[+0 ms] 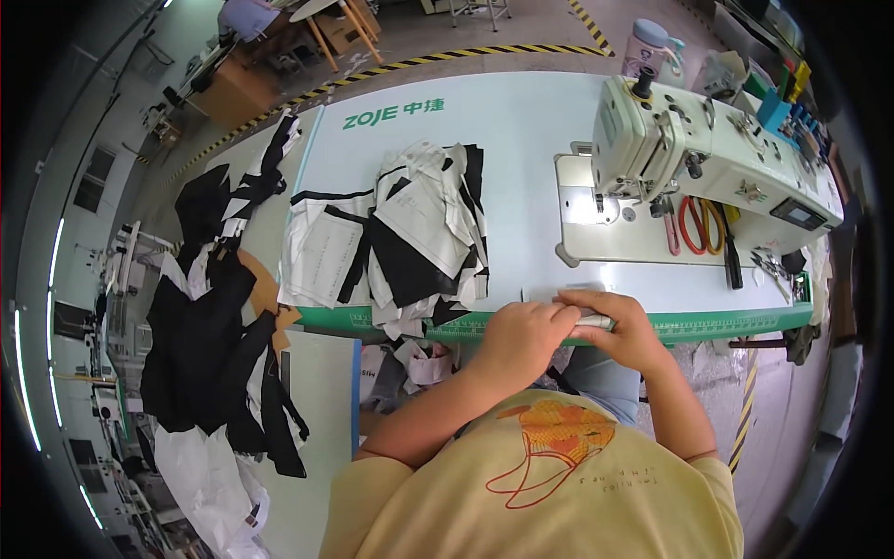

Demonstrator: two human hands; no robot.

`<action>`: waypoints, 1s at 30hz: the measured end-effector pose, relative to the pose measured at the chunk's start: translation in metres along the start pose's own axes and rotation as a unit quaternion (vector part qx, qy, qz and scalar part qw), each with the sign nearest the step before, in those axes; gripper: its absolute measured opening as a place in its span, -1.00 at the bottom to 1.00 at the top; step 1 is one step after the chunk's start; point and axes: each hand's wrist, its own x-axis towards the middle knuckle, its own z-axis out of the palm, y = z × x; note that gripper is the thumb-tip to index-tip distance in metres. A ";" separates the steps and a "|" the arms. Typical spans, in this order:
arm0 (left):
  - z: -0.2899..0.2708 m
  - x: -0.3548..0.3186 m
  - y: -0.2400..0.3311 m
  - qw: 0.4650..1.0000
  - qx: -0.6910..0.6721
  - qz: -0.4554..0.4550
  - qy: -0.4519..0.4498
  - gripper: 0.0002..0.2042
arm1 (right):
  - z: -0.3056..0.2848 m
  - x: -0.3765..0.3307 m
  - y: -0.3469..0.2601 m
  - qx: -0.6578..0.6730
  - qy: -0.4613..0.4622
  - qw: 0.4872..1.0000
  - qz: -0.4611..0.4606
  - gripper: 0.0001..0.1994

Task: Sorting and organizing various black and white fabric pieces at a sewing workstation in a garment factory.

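Observation:
At the front edge of the sewing table (521, 233), my two hands meet. My right hand (622, 328) is closed around a small whitish cylinder-shaped thing (596, 321), whose end shows between the fingers; its exact kind is unclear. My left hand (529, 340) presses against it from the other side, fingers curled and partly hidden. A short thin dark thing (523, 294) is just beyond my left hand. To the left lies a heap of white and black cut fabric pieces (424, 233), with another flat stack (326, 247) next to it.
A white sewing machine (698, 149) stands at the right, with red- and orange-handled scissors (694, 224) beside it. Black fabric (200, 345) drapes over a side table at the left. A bottle (644, 48) stands behind the machine. A green ruler strip (726, 323) runs along the front edge.

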 end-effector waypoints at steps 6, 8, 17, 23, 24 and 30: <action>-0.034 0.001 -0.009 0.995 -0.064 -0.082 -0.003 -0.82 | 0.012 0.007 -0.016 0.073 -0.001 0.996 0.058 -0.73; -0.056 0.009 -0.035 0.985 -0.089 -0.136 0.053 -0.77 | 0.007 0.011 -0.020 0.062 0.048 0.993 0.091 -0.77; -0.104 0.006 -0.182 0.954 0.151 -0.255 0.055 -0.60 | -0.003 0.012 0.020 0.405 0.247 0.860 0.190 -0.74; -0.099 0.002 -0.190 0.958 0.198 -0.186 0.088 -0.57 | 0.000 0.010 0.019 0.436 0.269 0.823 0.244 -0.67; -0.100 0.002 -0.193 0.960 0.177 -0.210 0.060 -0.57 | 0.000 0.010 0.021 0.447 0.268 0.820 0.236 -0.67; -0.132 0.005 -0.187 0.952 -0.041 -0.296 0.071 -0.65 | -0.003 0.018 0.018 0.475 0.254 0.810 0.231 -0.64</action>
